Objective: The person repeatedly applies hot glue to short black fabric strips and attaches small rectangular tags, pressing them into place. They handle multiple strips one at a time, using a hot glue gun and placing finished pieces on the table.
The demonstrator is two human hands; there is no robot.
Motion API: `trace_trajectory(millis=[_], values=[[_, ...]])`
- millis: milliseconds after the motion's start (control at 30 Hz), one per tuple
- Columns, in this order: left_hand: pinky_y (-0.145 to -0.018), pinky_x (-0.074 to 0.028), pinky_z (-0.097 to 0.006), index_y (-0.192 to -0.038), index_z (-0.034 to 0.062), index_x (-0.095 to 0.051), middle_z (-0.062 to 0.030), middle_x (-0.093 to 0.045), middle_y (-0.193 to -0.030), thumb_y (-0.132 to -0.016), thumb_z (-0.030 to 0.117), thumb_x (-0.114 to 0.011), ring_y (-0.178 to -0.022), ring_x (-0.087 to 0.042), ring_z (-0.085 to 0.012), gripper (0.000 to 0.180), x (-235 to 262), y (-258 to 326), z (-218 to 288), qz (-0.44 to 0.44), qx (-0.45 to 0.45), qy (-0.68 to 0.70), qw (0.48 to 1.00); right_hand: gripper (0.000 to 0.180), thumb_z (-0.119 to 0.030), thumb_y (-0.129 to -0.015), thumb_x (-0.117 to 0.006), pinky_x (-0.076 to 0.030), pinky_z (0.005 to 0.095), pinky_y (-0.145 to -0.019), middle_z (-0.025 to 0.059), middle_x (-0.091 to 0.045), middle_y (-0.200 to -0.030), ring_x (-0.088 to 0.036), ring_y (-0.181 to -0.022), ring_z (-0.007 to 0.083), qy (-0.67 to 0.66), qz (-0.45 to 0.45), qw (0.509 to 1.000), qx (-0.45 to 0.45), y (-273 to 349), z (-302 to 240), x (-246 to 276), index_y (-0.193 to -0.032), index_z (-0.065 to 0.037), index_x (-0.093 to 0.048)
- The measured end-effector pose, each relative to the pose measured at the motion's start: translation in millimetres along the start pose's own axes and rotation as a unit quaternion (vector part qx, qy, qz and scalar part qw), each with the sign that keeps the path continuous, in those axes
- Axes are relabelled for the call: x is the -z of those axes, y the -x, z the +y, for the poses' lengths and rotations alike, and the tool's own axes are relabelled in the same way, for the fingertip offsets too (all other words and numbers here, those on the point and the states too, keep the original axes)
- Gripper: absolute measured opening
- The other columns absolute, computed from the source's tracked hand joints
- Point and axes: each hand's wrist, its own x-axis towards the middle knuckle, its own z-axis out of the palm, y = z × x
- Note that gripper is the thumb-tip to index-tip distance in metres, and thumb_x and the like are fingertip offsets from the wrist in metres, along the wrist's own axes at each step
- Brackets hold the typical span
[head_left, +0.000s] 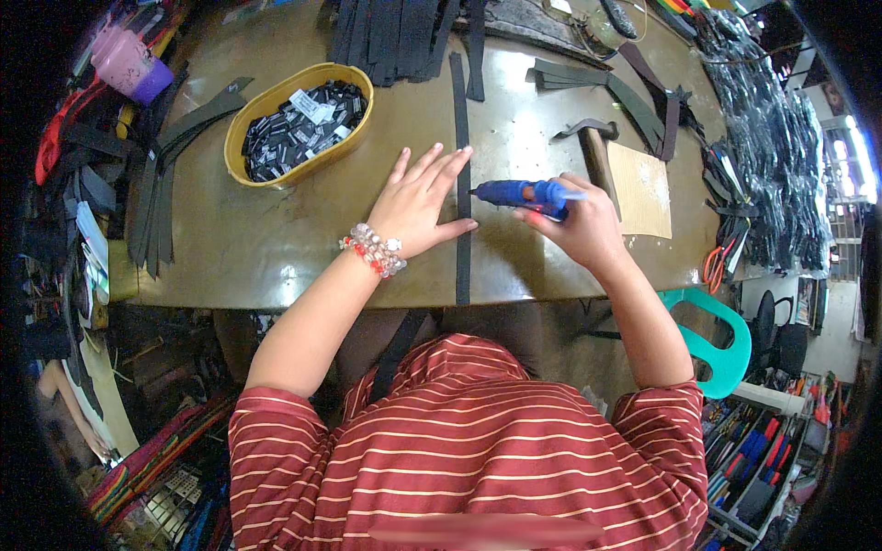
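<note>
A narrow black strap (462,207) lies lengthwise on the brown tabletop, running down to its near edge. My left hand (420,197) lies flat with fingers spread, open; its index fingertip and thumb rest on the strap. Closed round a blue glue gun (519,194) is my right hand (586,225), just right of the strap. The gun's dark nozzle points left and reaches the strap's right edge; whether it touches cannot be made out. To the left of my hands stands a yellow oval basin (360,124) full of small black pieces and labels.
A hammer (599,161) lies beside a tan board (643,191) on the right. Black straps (395,37) are piled at the far side. Orange-handled scissors (715,266) sit at the right edge, near a green plastic stool (730,344). Another person's arm (73,413) shows at lower left.
</note>
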Motion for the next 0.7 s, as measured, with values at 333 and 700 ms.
trace_trajectory(millis=[333, 700], values=[[-0.116, -0.013, -0.05, -0.151, 0.0103, -0.008, -0.0107, -0.034, -0.15, -0.078, 0.06, -0.062, -0.14, -0.029, -0.0282, 0.104, -1.8, -1.4, -0.4, -0.013, 0.018, 0.008, 1.0, 0.044, -0.051, -0.076, -0.07, -0.051, 0.042, -0.069, 0.0154, -0.057, -0.086, -0.064, -0.075, 0.0332, 0.134, -0.026, 0.988, -0.072, -28.4, -18.5, -1.7, -0.085, -0.008, -0.07], [-0.116, -0.014, -0.05, -0.151, 0.0103, -0.006, -0.0122, -0.024, -0.154, -0.077, 0.043, -0.071, -0.142, -0.023, -0.0296, 0.104, 4.2, -1.8, 0.0, 0.011, 0.007, 0.063, 0.998, 0.032, -0.037, -0.088, -0.065, -0.048, 0.0355, -0.075, 0.0097, -0.069, -0.085, -0.065, -0.08, 0.0215, -0.098, 0.397, 0.841, -0.355, 22.1, 144.1, 32.9, -0.096, -0.006, -0.068]])
